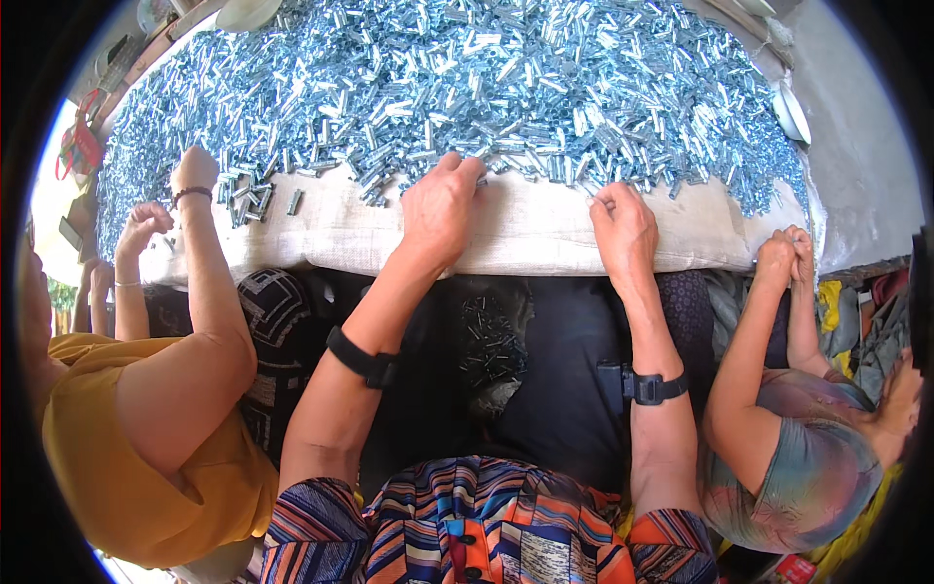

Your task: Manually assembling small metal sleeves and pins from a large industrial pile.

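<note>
A broad heap of small, shiny, blue-silver metal pieces (438, 88), narrow and tube-like, covers the cloth-topped table. My left hand (443, 209) is at the heap's near edge, its fingers curled closed. A metal piece shows beside those fingertips, but what they grip is hidden. To the right, over the pale cloth (535, 229), my right hand (623, 229) is closed in a pinch. Its fingertips touch the edge of the heap, and whatever is between them is too small to make out. Each of my wrists has a black strap.
A person in a mustard top (156, 438) works close on my left, another in a multicoloured top (788, 457) on my right. Loose metal pieces (253, 202) lie near the left person's hand. Below the table, more small pieces (491, 341) lie between my legs. A white dish (793, 112) sits at the right edge.
</note>
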Tool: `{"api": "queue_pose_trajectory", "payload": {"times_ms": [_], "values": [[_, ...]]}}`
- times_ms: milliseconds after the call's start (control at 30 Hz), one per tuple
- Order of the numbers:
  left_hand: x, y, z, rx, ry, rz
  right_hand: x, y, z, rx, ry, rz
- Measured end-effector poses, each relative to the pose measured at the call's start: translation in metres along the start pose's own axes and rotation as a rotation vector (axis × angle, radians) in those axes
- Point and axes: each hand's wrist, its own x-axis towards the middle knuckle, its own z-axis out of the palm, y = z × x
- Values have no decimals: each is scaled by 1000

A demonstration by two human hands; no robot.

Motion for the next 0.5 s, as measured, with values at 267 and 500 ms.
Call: {"api": "queue_pose_trajectory", "payload": {"times_ms": [267, 500], "values": [[18, 1, 5, 80, -139, 18, -21, -8, -14, 594, -79, 230], [3, 3, -4, 209, -173, 62, -44, -22, -29, 1060, -249, 384]]}}
